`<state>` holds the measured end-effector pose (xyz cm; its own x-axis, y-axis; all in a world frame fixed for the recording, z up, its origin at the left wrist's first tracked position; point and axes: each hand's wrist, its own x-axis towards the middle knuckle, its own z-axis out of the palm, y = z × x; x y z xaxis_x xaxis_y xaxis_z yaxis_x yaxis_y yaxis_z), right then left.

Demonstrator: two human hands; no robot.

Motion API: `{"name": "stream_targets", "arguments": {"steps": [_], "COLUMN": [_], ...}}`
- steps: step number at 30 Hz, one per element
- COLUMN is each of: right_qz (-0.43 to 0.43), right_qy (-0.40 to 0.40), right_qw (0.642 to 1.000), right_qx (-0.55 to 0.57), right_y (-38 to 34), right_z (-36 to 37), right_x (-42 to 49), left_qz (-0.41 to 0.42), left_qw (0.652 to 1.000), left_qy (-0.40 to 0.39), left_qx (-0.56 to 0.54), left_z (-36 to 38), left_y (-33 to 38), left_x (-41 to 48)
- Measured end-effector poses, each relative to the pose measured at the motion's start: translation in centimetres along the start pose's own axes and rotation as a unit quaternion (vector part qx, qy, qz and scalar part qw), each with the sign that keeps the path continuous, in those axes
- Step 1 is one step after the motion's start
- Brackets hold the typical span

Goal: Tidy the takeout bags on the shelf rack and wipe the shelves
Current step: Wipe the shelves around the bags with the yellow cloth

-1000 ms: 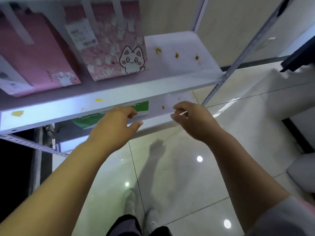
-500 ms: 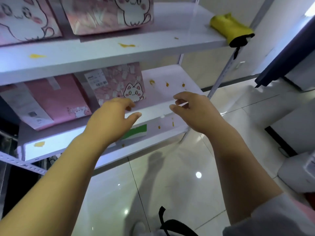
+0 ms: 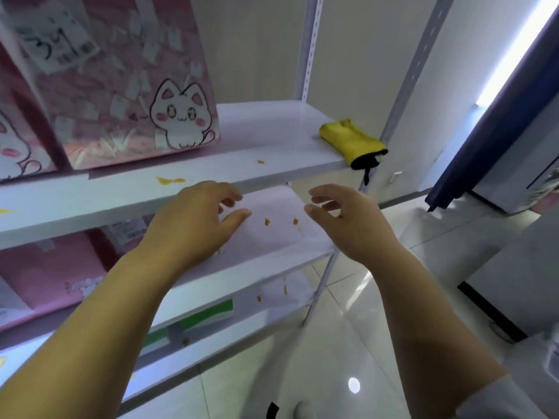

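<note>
A white shelf rack (image 3: 272, 173) has several tiers with yellow-orange stains (image 3: 170, 180) on them. A pink takeout bag with a white cat drawing (image 3: 127, 86) stands on the upper shelf at the left. Another pink bag (image 3: 51, 270) lies on the shelf below. A yellow cloth (image 3: 351, 140) rests at the right end of the upper shelf. My left hand (image 3: 193, 225) hovers in front of the middle shelf, fingers apart and empty. My right hand (image 3: 344, 219) is beside it, also empty with fingers curled apart.
A green-and-white item (image 3: 208, 316) lies on the lowest shelf. Glossy tiled floor (image 3: 348, 343) lies below and to the right. A dark curtain edge (image 3: 490, 131) and white furniture (image 3: 514, 267) stand to the right. Perforated metal uprights (image 3: 408, 86) frame the rack.
The view has tilted upward, bringing the upper shelf, cat bag and yellow cloth closer. Both hands have risen from the lower shelf to the middle one, still empty.
</note>
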<state>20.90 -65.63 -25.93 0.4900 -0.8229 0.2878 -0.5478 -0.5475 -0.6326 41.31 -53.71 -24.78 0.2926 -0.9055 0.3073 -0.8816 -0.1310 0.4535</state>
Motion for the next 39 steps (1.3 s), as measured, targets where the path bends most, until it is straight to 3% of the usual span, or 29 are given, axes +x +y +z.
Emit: {"name": "stream_targets", "arguments": {"steps": [10,16,22,25,31,39], "right_qz": [-0.096,-0.078,0.009,0.027,0.041,-0.084], "right_qy": [0.028,-0.065,-0.182,-0.198,-0.122,-0.129], "right_qw": [0.991,0.962,0.926,0.916,0.954,0.986], "right_qx": [-0.094,-0.253,-0.33,-0.346,-0.271,-0.064], "right_y": [8.6,11.8,12.9,12.8,12.2,10.7], "right_z": [-5.0,-5.5,-4.4,-3.8,-2.9,-1.2], "right_x": [12.2,19.2,22.9,23.6,23.7,22.3], "left_qz": [-0.045,-0.076,-0.121,-0.14,-0.164,-0.188], "left_qw": [0.997,0.992,0.986,0.982,0.976,0.97], "left_qy": [0.061,0.09,0.097,0.1,0.104,0.109], "left_qx": [0.032,0.042,0.062,0.075,0.097,0.106], "left_z": [5.4,7.8,8.8,8.7,7.7,6.3], "left_y": [4.4,5.5,5.4,5.0,4.0,1.9], "left_x": [10.4,14.0,14.4,14.1,12.8,9.7]}}
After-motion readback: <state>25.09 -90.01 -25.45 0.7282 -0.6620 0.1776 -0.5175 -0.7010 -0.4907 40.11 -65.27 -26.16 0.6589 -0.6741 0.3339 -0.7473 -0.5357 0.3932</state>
